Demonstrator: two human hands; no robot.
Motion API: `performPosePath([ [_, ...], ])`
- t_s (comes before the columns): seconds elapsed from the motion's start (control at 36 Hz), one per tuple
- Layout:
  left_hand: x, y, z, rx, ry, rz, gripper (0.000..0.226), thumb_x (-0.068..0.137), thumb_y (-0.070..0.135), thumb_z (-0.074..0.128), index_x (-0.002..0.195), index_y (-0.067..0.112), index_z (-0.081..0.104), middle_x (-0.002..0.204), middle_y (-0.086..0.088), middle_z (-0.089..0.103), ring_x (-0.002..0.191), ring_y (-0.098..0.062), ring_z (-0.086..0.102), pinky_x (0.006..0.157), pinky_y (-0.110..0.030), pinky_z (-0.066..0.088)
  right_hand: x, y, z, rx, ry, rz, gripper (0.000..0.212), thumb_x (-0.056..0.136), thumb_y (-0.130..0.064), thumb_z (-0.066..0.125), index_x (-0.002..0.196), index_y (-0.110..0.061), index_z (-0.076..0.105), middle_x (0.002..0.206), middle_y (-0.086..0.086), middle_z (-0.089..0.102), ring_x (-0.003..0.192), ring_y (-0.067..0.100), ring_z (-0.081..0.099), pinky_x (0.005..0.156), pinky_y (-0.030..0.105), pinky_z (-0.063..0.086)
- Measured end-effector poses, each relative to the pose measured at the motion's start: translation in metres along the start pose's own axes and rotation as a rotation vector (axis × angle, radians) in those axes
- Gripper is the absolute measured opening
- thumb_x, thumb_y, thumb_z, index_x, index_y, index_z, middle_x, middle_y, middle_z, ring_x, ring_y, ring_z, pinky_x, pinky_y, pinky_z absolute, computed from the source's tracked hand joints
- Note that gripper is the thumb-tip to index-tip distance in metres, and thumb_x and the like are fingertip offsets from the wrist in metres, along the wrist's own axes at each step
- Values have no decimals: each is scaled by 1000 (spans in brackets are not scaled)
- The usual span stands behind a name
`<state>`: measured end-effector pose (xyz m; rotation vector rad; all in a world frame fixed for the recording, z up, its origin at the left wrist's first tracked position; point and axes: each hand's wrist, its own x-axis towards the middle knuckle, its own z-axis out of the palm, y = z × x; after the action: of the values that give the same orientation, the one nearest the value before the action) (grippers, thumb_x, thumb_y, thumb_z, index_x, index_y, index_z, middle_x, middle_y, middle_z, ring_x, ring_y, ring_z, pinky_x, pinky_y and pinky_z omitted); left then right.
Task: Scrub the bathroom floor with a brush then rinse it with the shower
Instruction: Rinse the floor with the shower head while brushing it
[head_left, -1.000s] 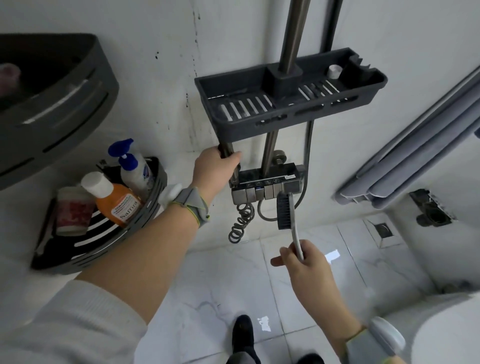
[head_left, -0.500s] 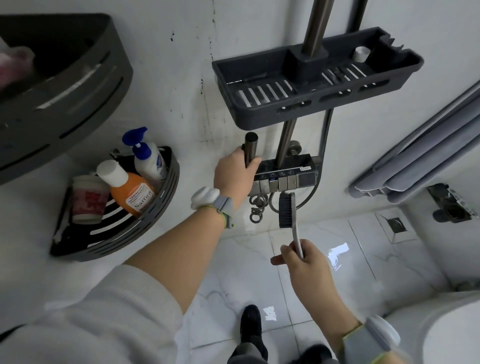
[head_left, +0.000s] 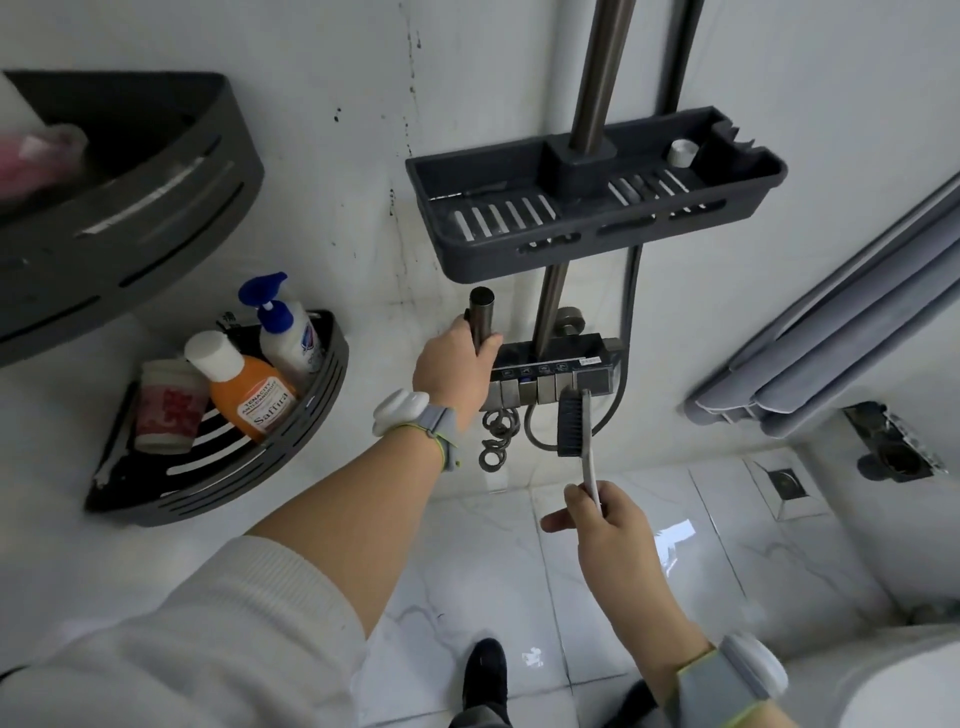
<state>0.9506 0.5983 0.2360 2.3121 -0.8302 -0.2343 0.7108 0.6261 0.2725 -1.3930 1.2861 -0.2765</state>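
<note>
brush (head_left: 577, 435) with dark bristles and a pale handle stands upright in the right hand (head_left: 610, 535), whose fingers are curled around the lower end of the handle while the thumb juts out to the left; the bristle head rises in front of the shower control panel (head_left: 550, 375). nearest the camera, a dark shoe (head_left: 485, 670) stands on the glossy white marble floor (head_left: 467, 561), and both wrists wear grey bands with white pods. the left hand (head_left: 451, 370), reaching from a rolled-up white sleeve (head_left: 197, 644), grips the dark metal sprayer handle (head_left: 482, 318) just left of the panel, fingers wrapped round it, with a coiled hose (head_left: 497, 435) hanging below. above the panel, a dark slotted shelf tray (head_left: 592, 205) is fixed on the metal riser pipe (head_left: 602, 67). at left, a dark corner basket (head_left: 249, 467) on the white wall holds an orange bottle (head_left: 248, 392), a white pump bottle (head_left: 283, 325) with a blue top, and a red-printed cup (head_left: 167, 408); a larger dark corner shelf (head_left: 130, 208) hangs above it. a floor drain (head_left: 788, 482) sits at far right beneath grey folded curtain (head_left: 852, 332).
</note>
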Motion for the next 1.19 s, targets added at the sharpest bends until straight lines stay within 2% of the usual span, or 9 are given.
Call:
performPosePath([
  [0.19, -12, 20, -5, -66, -35, -158, 42, 97, 44, 59, 129, 16, 55, 109, -11, 70, 99, -37, 65, 82, -41, 54, 17, -2, -35, 30, -63, -52, 17, 103, -31, 52, 99, -18, 62, 79, -5, 77, 56, 9, 44, 59, 31, 37],
  [0.31, -38, 32, 11, -50, -53, -433, 52, 95, 35, 61, 131, 9, 35, 126, -20, 60, 106, -42, 64, 83, -45, 55, 25, 2, -68, 64, -84, -61, 16, 102, -29, 53, 98, -18, 63, 80, -2, 76, 42, 6, 35, 52, 29, 33],
  [0.39, -71, 51, 40, -26, -36, -538, 51, 94, 34, 58, 133, 10, 36, 133, -18, 53, 115, -43, 59, 91, -46, 51, 33, 8, -107, 50, -111, -72, 17, 102, -29, 53, 96, -17, 64, 80, -3, 76, 41, 5, 35, 49, 27, 34],
  [0.5, -116, 101, 107, -59, -160, -436, 33, 90, 39, 56, 116, 19, 48, 113, -3, 64, 102, -33, 64, 85, -36, 48, 49, 27, -188, 62, -73, -75, 19, 101, -29, 54, 91, -18, 66, 79, -6, 75, 49, 10, 42, 52, 27, 40],
  [0.64, -160, 164, 183, -55, -311, -283, 39, 96, 32, 58, 132, 17, 58, 116, 0, 70, 117, -28, 62, 90, -32, 47, 65, 55, -280, 38, 16, -62, 21, 98, -32, 56, 86, -20, 68, 72, -4, 72, 53, 13, 50, 55, 34, 43],
  [0.78, -194, 271, 263, -92, -440, -186, 35, 95, 28, 61, 130, 19, 59, 106, 6, 67, 112, -26, 64, 83, -28, 43, 75, 103, -392, 95, 156, -11, 27, 96, -28, 57, 91, -3, 66, 66, 8, 68, 49, 12, 45, 52, 31, 39],
  [0.94, -226, 369, 326, -104, -641, -21, 39, 92, 26, 56, 130, 28, 52, 99, 8, 70, 97, -23, 65, 89, -37, 52, 69, 154, -486, 170, 360, 55, 5, 98, -33, 54, 100, -34, 58, 70, -6, 73, 55, 8, 53, 55, 27, 42],
  [1.11, -245, 441, 379, -67, -835, 135, 34, 93, 23, 56, 126, 31, 56, 92, 13, 64, 88, -7, 61, 77, -31, 49, 63, 196, -553, 291, 587, 164, 7, 96, -32, 53, 103, -31, 52, 74, -10, 75, 72, 17, 65, 63, 38, 54],
  [1.19, -256, 475, 416, -30, -936, 215, 30, 96, 25, 56, 125, 32, 58, 97, 12, 66, 88, -8, 63, 74, -29, 46, 61, 223, -586, 375, 670, 243, 6, 95, -32, 53, 101, -31, 52, 76, -11, 75, 75, 18, 66, 68, 40, 55],
])
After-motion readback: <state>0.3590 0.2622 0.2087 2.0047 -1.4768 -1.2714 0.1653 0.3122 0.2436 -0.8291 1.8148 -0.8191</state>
